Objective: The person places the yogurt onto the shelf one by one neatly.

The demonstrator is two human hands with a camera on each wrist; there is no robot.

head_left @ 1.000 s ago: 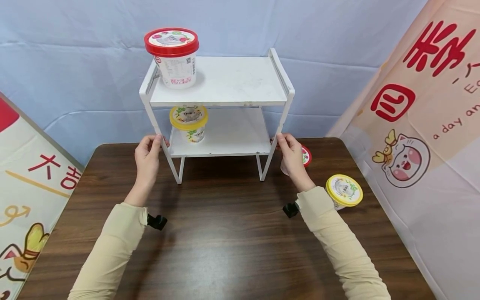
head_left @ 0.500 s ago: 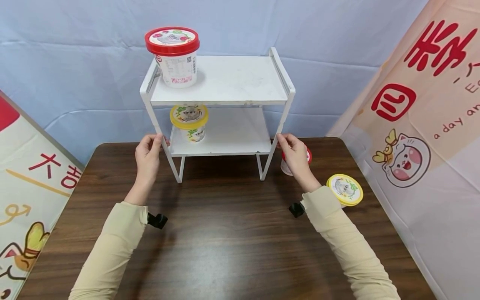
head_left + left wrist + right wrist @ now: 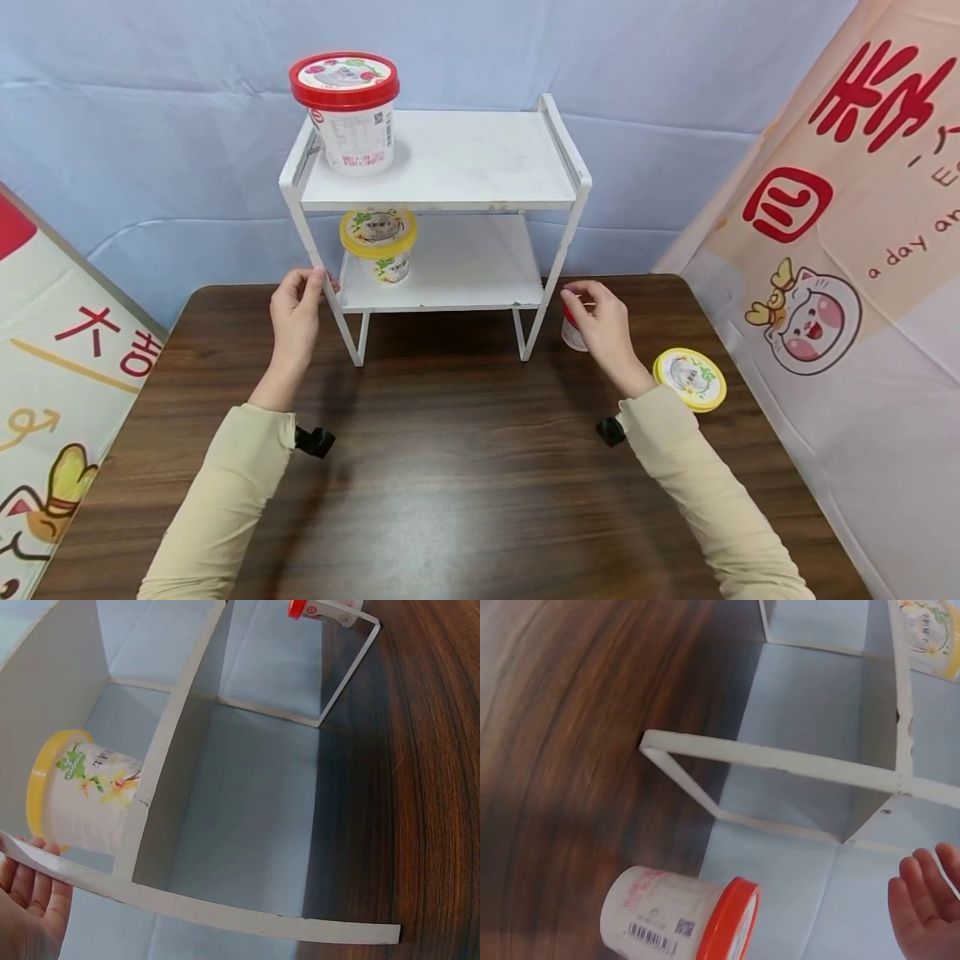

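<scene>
A white two-tier shelf rack (image 3: 480,158) stands on the table, and my left hand (image 3: 295,312) grips its left front post, fingers curled behind it in the left wrist view. Away from the right post, my right hand (image 3: 607,329) holds nothing, its fingers loosely bent. Just behind that hand is a red-lidded tub (image 3: 664,911), partly hidden by it in the head view. On the top tier, at the left, sits a larger tub with a red lid (image 3: 351,125). A yellow-lidded tub (image 3: 384,250) sits below it on the lower tier.
Another yellow-lidded tub (image 3: 689,380) stands on the right of the dark wooden table (image 3: 450,467), partly behind the right sleeve. Pale blue cloth (image 3: 465,50) hangs behind the rack, and printed cloths flank both sides.
My right hand has let go of the right post and moved a little right and toward me. The left hand stays on its post; the rack and tubs keep their places.
</scene>
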